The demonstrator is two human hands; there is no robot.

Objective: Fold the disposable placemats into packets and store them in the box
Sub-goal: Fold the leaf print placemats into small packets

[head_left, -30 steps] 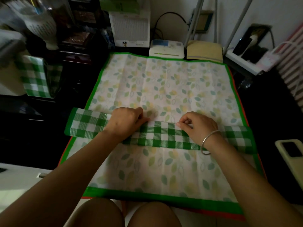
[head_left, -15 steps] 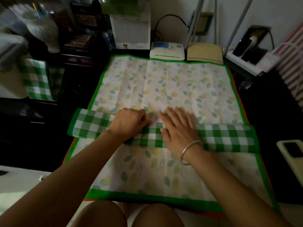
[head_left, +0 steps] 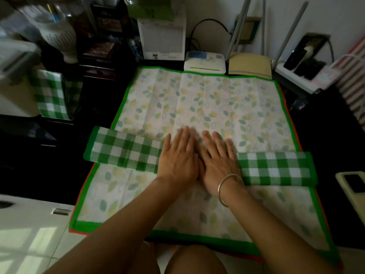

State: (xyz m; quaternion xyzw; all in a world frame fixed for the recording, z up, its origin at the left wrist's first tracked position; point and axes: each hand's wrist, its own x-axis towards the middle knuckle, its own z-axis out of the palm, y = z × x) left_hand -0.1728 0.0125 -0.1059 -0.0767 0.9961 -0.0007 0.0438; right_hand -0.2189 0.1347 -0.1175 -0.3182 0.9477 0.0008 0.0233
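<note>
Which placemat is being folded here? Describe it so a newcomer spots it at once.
Find the green-bordered leaf-printed placemat spread on the dark surface. Across its middle lies a folded green-and-white checked strip, with the left hand and right hand flat on its centre. Unlike the green-checked item standing far left, it lies flat.

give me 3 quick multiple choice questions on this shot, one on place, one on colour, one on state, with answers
1. Where on the folded checked placemat do the left hand and right hand lie?
A. its left end
B. its middle
C. its right end

2. What colours are its checks?
A. red and white
B. blue and white
C. green and white

3. How are the hands held?
A. flat, fingers straight
B. clenched in fists
C. pinching an edge

Answers: 1 B, the strip shows on both sides of the hands; 2 C, its squares are green and white; 3 A, palms are down with fingers laid out straight.
</note>
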